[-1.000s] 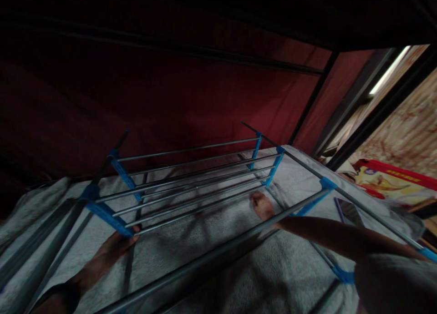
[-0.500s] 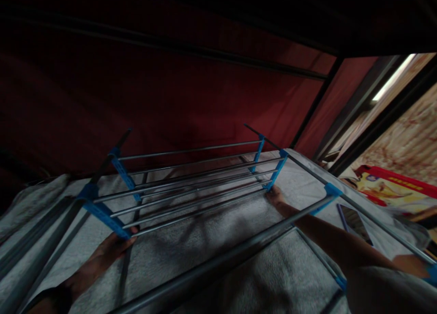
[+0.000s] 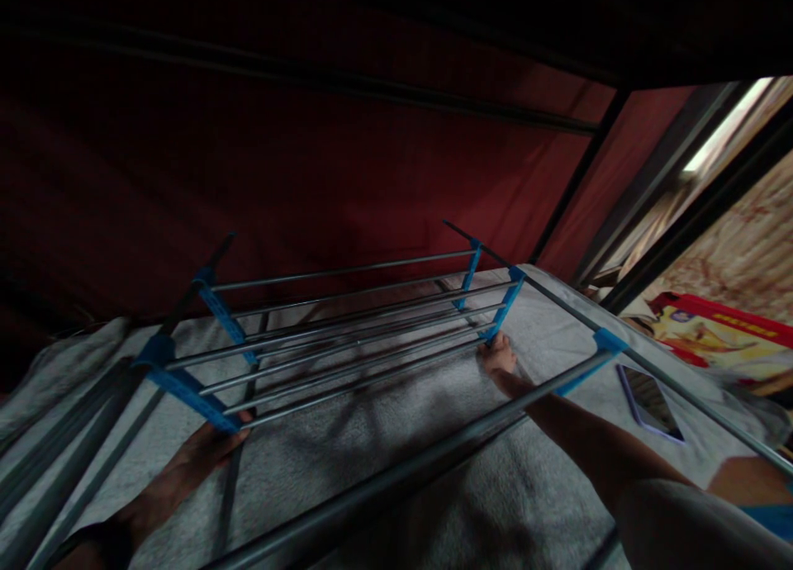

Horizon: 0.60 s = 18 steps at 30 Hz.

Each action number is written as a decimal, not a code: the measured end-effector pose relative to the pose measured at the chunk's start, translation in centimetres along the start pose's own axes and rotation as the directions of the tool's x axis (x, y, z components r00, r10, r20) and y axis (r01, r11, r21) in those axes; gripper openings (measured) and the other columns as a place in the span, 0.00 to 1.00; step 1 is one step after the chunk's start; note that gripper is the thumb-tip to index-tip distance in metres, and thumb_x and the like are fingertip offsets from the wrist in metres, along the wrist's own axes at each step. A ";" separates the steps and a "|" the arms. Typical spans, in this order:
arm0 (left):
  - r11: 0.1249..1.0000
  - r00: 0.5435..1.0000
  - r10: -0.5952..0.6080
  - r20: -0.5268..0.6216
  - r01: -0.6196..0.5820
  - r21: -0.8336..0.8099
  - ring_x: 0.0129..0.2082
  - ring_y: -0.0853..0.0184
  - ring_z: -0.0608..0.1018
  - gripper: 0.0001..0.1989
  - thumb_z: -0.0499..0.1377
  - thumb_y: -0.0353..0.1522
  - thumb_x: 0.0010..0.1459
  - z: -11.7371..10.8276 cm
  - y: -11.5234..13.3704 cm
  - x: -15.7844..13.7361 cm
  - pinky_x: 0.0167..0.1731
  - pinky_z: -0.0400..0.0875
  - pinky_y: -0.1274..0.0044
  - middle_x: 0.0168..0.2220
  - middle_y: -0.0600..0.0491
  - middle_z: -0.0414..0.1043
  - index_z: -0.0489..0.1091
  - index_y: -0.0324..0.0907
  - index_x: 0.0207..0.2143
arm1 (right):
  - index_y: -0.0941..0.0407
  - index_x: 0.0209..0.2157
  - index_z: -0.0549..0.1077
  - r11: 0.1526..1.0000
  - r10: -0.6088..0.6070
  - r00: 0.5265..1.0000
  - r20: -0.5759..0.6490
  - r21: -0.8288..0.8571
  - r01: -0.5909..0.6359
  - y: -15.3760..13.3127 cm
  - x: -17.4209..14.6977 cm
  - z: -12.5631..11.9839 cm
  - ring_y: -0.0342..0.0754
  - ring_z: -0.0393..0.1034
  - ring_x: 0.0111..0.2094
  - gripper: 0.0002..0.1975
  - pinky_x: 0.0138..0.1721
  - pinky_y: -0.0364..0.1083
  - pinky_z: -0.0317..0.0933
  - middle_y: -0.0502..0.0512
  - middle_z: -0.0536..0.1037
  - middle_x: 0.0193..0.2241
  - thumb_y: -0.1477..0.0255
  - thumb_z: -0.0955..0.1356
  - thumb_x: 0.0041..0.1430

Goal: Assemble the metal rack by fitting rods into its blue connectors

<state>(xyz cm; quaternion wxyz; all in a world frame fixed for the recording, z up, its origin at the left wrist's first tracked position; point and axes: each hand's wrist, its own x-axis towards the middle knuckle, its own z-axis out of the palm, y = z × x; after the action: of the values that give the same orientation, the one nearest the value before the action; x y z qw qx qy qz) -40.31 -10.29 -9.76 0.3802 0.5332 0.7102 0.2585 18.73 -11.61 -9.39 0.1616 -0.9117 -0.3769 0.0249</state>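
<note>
A rack of grey metal tubes (image 3: 372, 377) and blue plastic brackets lies across a pale fuzzy cloth. At its left side, my left hand (image 3: 207, 448) is closed around the lower end of a blue bracket (image 3: 195, 396), close to the tip of the lowest tube. My right hand (image 3: 499, 358) grips the bottom end of the opposite blue bracket (image 3: 509, 304), with its fingertips partly hidden behind the plastic. Nearer to me, a thicker tube (image 3: 396, 471) crosses above my right forearm and meets another blue bracket (image 3: 610, 341).
On the pale cloth (image 3: 347, 479) to the right lies a phone (image 3: 650, 401). A red and yellow box (image 3: 722, 334) is beyond it. Dark red fabric (image 3: 347, 173) hangs behind the rack, with a dark frame post (image 3: 582, 173) at the right. Loose-looking tubes (image 3: 68, 438) lie at the left.
My right hand has shifted slightly and its fingers are more curled at the bracket's lower end. My left hand stays at its bracket. The view has moved a little.
</note>
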 end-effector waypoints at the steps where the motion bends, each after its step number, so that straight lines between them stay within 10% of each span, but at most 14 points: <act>1: 0.999 1.000 -0.002 -0.001 0.002 -0.047 0.39 0.58 0.74 0.52 0.55 0.73 0.27 -0.1 -0.2 0.1 0.33 0.70 0.74 0.32 0.54 0.69 0.68 0.46 0.45 | 0.58 0.55 0.65 1.000 0.002 1.000 0.000 0.003 -0.002 0.0 -0.1 0.0 0.55 0.69 0.51 0.20 0.50 0.51 0.61 0.61 0.72 0.49 0.66 0.64 0.65; 18: 0.995 0.994 -0.031 0.107 0.041 -0.094 0.49 0.50 0.75 0.47 0.65 0.65 0.28 -1.1 -1.5 1.5 0.34 0.74 0.73 0.43 0.49 0.75 0.69 0.47 0.47 | 0.59 0.53 0.65 1.000 0.007 1.000 -0.008 0.024 -0.006 -0.2 -0.6 -0.3 0.57 0.70 0.51 0.18 0.52 0.53 0.60 0.63 0.73 0.50 0.67 0.63 0.65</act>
<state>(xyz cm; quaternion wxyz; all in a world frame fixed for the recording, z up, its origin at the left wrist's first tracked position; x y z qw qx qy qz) -42.28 -9.25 -10.74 0.4468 0.5144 0.6855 0.2567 18.21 -11.93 -9.11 0.1741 -0.9110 -0.3729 0.0262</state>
